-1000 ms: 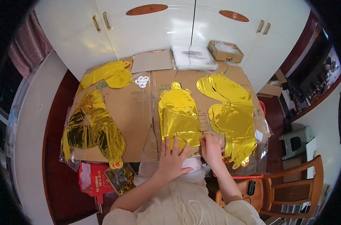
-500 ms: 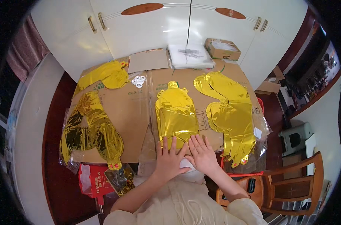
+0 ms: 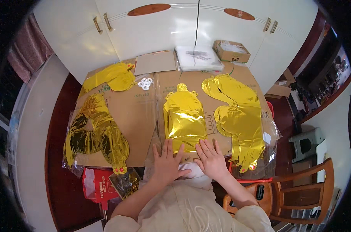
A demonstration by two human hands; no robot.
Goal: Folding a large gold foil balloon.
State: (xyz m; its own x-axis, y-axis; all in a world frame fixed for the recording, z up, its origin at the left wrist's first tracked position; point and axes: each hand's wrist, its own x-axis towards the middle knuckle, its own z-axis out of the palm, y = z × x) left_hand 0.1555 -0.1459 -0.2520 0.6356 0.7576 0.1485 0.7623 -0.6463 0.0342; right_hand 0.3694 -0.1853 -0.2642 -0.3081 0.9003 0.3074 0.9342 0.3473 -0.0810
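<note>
In front of me a flat gold foil balloon (image 3: 185, 118), uninflated, with a tab at its top and small loops near its upper corners, lies on the cardboard-covered table. Its lower edge is folded over or creased. My left hand (image 3: 167, 164) rests at the balloon's lower left corner, fingers spread and thumb pointing inward. At the lower right corner my right hand (image 3: 213, 159) lies flat with its fingers extended. Neither hand grips anything. To the right is a stack of curved gold foil balloons (image 3: 239, 112); more gold foil balloons (image 3: 96, 131) lie at the left.
Another gold foil piece (image 3: 119, 77), several white ribbon rolls (image 3: 145, 83) and a grey board (image 3: 156, 62) lie at the far left. A stack of clear plastic bags (image 3: 198, 58) and a small cardboard box (image 3: 232, 50) stand at the back. A wooden chair (image 3: 326, 189) is at right.
My hands have moved apart along the balloon's lower edge, the left one outward to the left. The whole view has shifted slightly; the balloons keep their places on the table.
</note>
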